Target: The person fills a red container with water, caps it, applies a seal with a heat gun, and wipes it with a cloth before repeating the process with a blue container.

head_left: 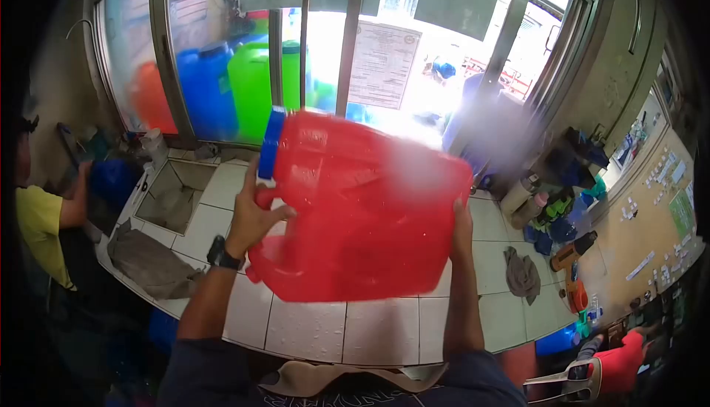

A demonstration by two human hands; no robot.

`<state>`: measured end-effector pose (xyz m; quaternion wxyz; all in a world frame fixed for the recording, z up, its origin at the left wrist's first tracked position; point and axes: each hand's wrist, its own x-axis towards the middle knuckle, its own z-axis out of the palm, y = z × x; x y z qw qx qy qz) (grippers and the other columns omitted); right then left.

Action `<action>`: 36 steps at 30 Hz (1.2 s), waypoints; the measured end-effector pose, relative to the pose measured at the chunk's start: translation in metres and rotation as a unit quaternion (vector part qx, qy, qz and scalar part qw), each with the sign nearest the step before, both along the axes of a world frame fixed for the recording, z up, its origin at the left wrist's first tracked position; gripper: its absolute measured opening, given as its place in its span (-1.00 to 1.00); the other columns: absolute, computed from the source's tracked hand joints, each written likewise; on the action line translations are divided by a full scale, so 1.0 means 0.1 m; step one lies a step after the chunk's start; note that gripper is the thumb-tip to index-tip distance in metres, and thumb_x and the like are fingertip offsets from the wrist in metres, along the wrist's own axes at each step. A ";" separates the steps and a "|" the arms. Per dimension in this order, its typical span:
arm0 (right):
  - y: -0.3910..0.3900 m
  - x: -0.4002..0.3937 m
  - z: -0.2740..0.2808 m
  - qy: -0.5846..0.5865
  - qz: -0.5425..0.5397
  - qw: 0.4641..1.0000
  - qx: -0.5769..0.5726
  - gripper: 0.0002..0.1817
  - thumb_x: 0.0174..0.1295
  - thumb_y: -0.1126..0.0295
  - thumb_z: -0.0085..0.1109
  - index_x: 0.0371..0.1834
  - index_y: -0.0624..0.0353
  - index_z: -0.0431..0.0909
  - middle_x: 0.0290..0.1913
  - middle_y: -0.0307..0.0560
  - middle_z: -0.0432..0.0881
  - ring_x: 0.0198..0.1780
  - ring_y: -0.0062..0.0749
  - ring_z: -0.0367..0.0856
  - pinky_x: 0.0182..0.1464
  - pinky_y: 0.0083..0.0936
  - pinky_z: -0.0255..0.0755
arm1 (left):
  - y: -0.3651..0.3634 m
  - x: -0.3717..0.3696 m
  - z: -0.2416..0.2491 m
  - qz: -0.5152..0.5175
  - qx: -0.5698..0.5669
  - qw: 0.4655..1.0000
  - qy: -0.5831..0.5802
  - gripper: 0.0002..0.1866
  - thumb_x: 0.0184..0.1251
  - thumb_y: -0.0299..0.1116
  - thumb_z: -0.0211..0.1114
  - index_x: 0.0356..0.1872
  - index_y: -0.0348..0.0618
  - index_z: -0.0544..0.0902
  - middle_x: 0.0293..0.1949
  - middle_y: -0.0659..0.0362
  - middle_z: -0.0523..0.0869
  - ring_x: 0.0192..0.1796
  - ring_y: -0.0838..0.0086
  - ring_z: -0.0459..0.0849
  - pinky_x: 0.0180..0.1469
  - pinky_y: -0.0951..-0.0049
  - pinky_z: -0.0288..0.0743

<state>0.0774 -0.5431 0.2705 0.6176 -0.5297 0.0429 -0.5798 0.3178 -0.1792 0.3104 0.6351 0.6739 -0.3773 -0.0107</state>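
A large red plastic water jug (362, 222) with a blue screw cap (273, 144) is held on its side above the tiled counter (310, 329). The cap end points left and upward. My left hand (255, 218) grips it by the neck and handle side, the thumb lying across the handle. Against the base at the right end presses my right hand (461, 233); most of its fingers are hidden behind the jug. Water drops show on the red surface, and a blurry haze covers part of its upper right.
A sink basin (171, 196) and a grey cloth (151, 259) lie left; another cloth (522, 275) lies right, near bottles (529, 203). Blue (207, 92) and green jugs (250, 78) stand behind the window. A person in a yellow shirt (41, 222) works at far left.
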 end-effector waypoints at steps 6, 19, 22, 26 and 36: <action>-0.31 -0.14 -0.13 0.029 -0.034 0.997 -0.063 -0.37 0.53 0.00 -0.16 0.39 0.35 0.25 0.27 0.03 0.44 0.34 -0.21 0.35 0.38 -0.31 0.19 | 0.20 -0.04 0.18 0.038 -0.015 0.995 -0.092 0.21 -0.22 -0.16 0.73 0.48 -0.30 0.16 -0.09 0.05 0.71 -0.11 0.43 0.70 -0.08 0.47 0.59; 0.49 0.17 -0.45 0.425 0.003 0.905 -0.011 -0.26 0.39 -0.16 0.03 0.30 0.36 0.41 0.21 0.14 0.53 0.24 -0.19 0.52 0.29 -0.33 0.34 | 0.77 0.03 0.10 -0.003 0.064 0.998 0.023 -0.02 0.14 -0.42 0.45 0.55 -0.15 0.04 0.06 0.13 0.61 -0.06 0.54 0.64 -0.06 0.53 0.51; 0.98 0.52 -0.13 0.083 0.155 0.977 0.117 -0.39 0.46 -0.08 -0.07 0.28 0.25 0.46 0.23 0.05 0.55 0.15 -0.22 0.58 0.19 -0.32 0.44 | 1.01 0.32 0.45 -0.050 0.025 0.994 -0.092 -0.04 0.02 -0.58 0.28 0.55 -0.14 0.08 0.29 0.14 0.46 -0.05 0.53 0.65 0.05 0.52 0.49; 1.01 1.30 -0.74 0.393 0.264 0.877 0.088 -0.32 0.37 -0.21 -0.02 0.35 0.06 0.37 -0.16 -0.15 0.63 -0.25 -0.41 0.69 -0.35 -0.50 0.61 | 1.23 0.93 1.57 -0.030 0.197 0.924 -0.327 -0.09 0.00 -0.60 0.22 0.52 -0.04 0.18 0.22 0.13 0.59 0.09 0.49 0.64 0.17 0.46 0.47; 3.68 4.27 -0.91 0.398 0.355 0.809 -0.248 -0.81 0.23 0.30 0.16 -0.21 0.14 0.64 -0.28 -0.03 0.72 -0.42 -0.20 0.73 -0.32 -0.38 0.60 | 1.91 2.41 2.15 0.180 0.180 0.774 -0.580 -0.61 0.20 -0.42 0.42 0.07 -0.23 0.66 -0.09 0.06 0.74 -0.06 0.32 0.72 0.06 0.38 0.55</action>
